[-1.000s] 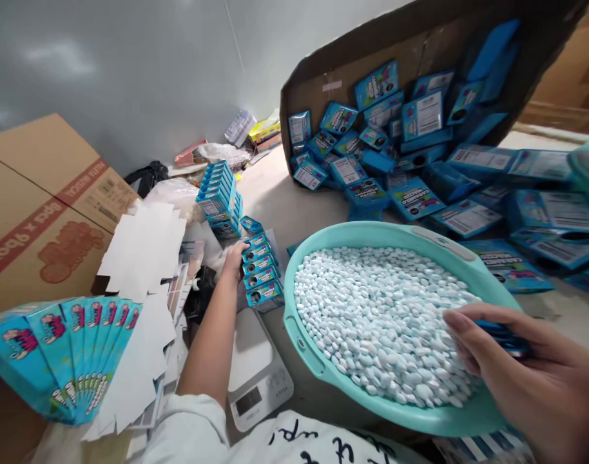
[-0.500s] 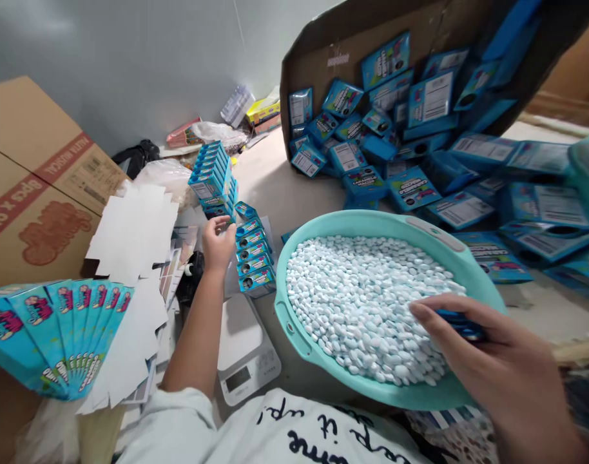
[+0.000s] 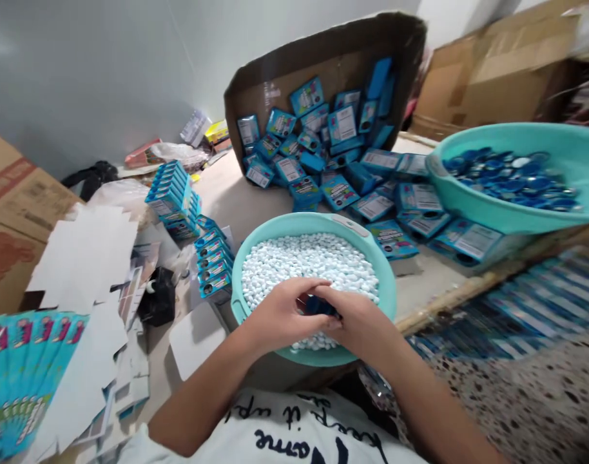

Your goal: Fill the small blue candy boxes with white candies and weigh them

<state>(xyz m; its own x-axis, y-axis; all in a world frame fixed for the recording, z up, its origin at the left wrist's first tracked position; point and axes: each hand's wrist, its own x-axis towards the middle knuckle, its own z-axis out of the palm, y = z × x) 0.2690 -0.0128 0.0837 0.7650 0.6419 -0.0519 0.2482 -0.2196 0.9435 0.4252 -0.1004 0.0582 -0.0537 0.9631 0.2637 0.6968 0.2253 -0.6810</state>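
Both my hands meet low over a round teal basin [image 3: 387,283] full of small white candies [image 3: 314,254]. My left hand [image 3: 278,314] is curled, its thumb and fingertips reaching the shiny dark-blue tin [image 3: 318,305] between the hands. From the other side my right hand [image 3: 359,316] closes on that tin. Fingers cover most of it, so I cannot tell whether its lid is on or whether there is more than one. Left of the basin stands a row of small blue candy boxes [image 3: 213,258] with round windows, and a taller stack [image 3: 171,196] behind.
A tipped carton [image 3: 256,80] spills blue boxes [image 3: 340,191] across the table. At right, a second teal basin [image 3: 504,219] holds blue round tins [image 3: 507,180]. Left lie a white scale [image 3: 195,338], white cardboard sheets [image 3: 84,258] and fanned blue packaging [image 3: 21,367].
My left hand has left the row of boxes and come right to join my right hand over the candies. My right hand has moved to the basin's front middle. The view has swung right.
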